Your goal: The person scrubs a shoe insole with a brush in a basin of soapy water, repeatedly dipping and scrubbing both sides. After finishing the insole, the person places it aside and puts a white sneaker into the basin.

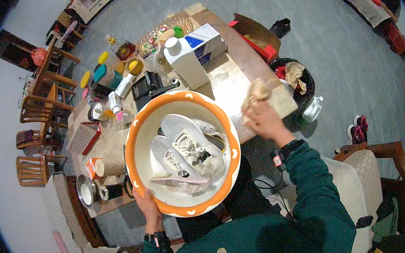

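My left hand [147, 202] grips the near left rim of a cream basin [189, 95] with an orange scalloped rim. Inside the basin lie light grey lace-up sneakers [186, 139], soles partly turned up, beside a thin pinkish strip [181, 180] that I cannot identify. The basin is raised, hiding part of the table. My right hand [266, 122] is at the table's right edge with its fingers on a beige cloth-like thing [259, 91], both blurred. A shiny bright patch of tabletop [230, 79] lies just left of this hand.
Beyond the basin stand a white jug [187, 64], a printed carton [206, 42] and a glass fruit bowl [178, 22]. Several bottles and jars [115, 101] crowd the left, near a desk calendar [84, 138]. A filled waste bin [305, 95] and a white bottle [313, 109] stand on the right.
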A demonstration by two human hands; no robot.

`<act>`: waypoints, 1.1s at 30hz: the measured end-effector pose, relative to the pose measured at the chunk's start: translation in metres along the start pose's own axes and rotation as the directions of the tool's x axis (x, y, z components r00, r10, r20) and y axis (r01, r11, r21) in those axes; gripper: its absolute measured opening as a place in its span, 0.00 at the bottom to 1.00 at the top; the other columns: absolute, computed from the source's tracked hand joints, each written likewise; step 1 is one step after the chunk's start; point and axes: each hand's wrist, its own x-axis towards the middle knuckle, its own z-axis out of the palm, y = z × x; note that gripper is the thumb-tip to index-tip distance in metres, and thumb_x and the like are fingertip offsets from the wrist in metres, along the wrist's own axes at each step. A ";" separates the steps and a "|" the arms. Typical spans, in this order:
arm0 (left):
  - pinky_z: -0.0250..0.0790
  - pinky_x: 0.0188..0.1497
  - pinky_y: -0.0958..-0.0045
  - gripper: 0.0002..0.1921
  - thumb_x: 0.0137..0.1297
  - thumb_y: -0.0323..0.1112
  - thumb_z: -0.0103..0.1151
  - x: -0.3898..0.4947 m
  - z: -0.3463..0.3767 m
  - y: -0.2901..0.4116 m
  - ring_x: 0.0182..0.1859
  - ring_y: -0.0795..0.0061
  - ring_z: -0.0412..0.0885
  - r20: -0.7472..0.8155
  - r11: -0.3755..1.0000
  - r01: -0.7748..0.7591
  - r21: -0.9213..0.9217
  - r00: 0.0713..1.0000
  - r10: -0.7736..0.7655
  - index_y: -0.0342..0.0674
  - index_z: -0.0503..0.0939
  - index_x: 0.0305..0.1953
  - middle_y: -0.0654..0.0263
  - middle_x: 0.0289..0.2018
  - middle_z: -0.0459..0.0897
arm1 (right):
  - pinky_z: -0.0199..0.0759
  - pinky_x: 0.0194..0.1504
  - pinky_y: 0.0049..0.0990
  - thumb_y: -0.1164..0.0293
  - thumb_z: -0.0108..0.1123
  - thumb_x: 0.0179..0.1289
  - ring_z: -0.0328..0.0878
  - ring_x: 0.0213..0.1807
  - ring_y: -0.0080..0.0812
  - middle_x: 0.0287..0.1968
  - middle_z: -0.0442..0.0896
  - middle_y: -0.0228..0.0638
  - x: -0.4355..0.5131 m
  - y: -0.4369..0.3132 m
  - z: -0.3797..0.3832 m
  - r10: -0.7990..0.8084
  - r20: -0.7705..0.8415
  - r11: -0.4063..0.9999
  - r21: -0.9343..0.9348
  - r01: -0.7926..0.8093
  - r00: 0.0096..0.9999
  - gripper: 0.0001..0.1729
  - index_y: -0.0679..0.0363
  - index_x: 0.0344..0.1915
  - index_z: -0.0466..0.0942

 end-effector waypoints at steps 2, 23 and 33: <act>0.66 0.61 0.63 0.29 0.68 0.22 0.48 0.002 -0.003 -0.002 0.57 0.63 0.73 0.022 0.999 -0.031 -0.012 0.999 0.031 0.35 0.57 0.69 0.57 0.60 0.71 | 0.52 0.72 0.47 0.54 0.53 0.68 0.61 0.70 0.50 0.65 0.69 0.46 -0.008 0.028 -0.022 0.251 0.000 0.963 -0.102 -0.250 0.968 0.29 0.51 0.66 0.71; 0.71 0.47 0.74 0.28 0.63 0.17 0.51 -0.004 -0.002 0.003 0.43 0.75 0.76 -0.083 0.998 -0.013 -0.057 0.997 0.008 0.36 0.64 0.65 0.65 0.47 0.76 | 0.31 0.73 0.65 0.46 0.43 0.72 0.41 0.79 0.54 0.78 0.53 0.35 0.115 0.010 0.009 0.127 0.138 0.988 -0.108 -0.113 0.982 0.33 0.37 0.74 0.60; 0.69 0.59 0.66 0.32 0.65 0.17 0.46 0.001 -0.009 -0.005 0.56 0.67 0.75 -0.038 0.998 0.015 0.064 0.999 -0.013 0.38 0.56 0.71 0.58 0.61 0.70 | 0.55 0.71 0.44 0.62 0.52 0.64 0.59 0.71 0.54 0.61 0.72 0.53 0.146 -0.021 0.045 -0.205 -0.141 0.969 -0.167 0.181 0.969 0.25 0.66 0.55 0.73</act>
